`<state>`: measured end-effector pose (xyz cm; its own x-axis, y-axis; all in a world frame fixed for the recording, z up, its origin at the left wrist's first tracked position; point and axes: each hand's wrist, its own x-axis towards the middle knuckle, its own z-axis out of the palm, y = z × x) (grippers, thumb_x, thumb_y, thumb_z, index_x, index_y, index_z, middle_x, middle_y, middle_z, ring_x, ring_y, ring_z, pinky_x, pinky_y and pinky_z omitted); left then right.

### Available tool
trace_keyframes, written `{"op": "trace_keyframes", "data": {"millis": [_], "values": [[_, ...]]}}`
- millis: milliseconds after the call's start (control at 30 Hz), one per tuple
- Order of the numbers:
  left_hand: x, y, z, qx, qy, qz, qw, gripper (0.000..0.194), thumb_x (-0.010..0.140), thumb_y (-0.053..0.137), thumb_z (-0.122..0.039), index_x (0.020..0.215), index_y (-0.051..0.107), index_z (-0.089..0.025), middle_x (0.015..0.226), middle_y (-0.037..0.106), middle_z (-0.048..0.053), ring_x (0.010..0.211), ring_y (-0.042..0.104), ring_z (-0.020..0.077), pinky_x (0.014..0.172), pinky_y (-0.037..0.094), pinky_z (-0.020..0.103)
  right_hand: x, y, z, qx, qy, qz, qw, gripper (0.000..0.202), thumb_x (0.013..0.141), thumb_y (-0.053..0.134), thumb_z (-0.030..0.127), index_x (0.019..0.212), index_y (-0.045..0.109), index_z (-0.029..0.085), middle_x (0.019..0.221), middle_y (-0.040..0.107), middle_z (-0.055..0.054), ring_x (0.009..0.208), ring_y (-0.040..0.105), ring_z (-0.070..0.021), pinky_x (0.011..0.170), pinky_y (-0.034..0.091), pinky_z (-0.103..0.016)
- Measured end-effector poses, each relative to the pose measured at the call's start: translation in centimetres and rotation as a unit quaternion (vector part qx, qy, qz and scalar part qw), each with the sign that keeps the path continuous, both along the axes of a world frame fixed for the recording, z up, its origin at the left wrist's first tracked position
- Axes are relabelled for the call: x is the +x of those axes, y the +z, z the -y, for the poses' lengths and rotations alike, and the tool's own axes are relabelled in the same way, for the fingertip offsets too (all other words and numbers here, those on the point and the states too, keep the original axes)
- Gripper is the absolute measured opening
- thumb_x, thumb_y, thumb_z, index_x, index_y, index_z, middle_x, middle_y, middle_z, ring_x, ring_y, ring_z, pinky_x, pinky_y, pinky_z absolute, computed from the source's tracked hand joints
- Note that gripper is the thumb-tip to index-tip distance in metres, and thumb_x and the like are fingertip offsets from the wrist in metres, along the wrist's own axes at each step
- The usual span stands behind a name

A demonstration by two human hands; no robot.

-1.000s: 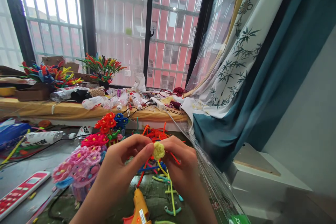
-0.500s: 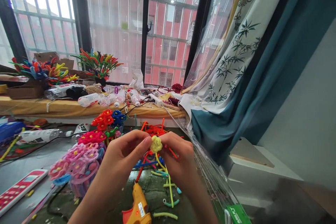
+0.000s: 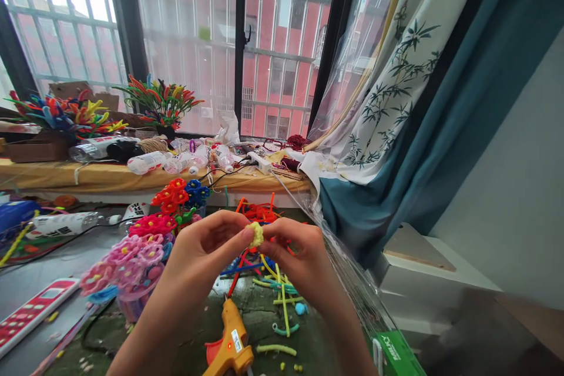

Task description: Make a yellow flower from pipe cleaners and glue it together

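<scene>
Between my two hands is a small fuzzy yellow pipe-cleaner flower (image 3: 255, 235), turned partly edge-on. My left hand (image 3: 206, 249) pinches it from the left with thumb and forefinger. From the right, the fingertips of my right hand (image 3: 300, 249) are closed at its other edge. Below the hands an orange hot glue gun (image 3: 231, 338) lies on the dark green work surface, its small red light lit. Loose yellow-green pipe-cleaner pieces (image 3: 276, 350) and a small blue pompom (image 3: 301, 309) lie beside it. Red pipe cleaners (image 3: 258, 211) are heaped behind the hands.
Pink fuzzy flowers (image 3: 132, 258) stand in a tub at left, with red flowers (image 3: 170, 195) behind. A red-and-white power strip (image 3: 37, 314) lies at far left. Bottles (image 3: 147, 162) line the window sill (image 3: 101, 179). A green box (image 3: 394, 352) is at lower right.
The yellow flower has turned from facing me to nearly edge-on, and both hands have shifted slightly. The view has moved a little, showing more of the surface near the glue gun.
</scene>
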<state>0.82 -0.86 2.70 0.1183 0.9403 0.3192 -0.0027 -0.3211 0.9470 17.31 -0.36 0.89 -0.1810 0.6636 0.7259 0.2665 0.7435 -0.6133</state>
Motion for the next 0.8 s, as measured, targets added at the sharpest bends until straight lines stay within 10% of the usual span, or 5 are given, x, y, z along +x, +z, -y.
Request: {"op": "trace_keyframes", "data": {"millis": [800], "values": [[0.4,-0.9,-1.2,0.051,0.043,-0.105,0.992,0.029,0.082,0.07,-0.044,0.091,0.068,-0.017,0.081,0.071,0.001,0.07,0.063,0.0139,0.061,0.047,0.02,0.4,-0.4,-0.3,-0.003,-0.078,0.073,0.994,0.025,0.097,0.06,0.034,0.088,0.077,0.019,0.073,0.072,-0.003,0.064,0.059,-0.0161,0.06,0.041,-0.027]]}}
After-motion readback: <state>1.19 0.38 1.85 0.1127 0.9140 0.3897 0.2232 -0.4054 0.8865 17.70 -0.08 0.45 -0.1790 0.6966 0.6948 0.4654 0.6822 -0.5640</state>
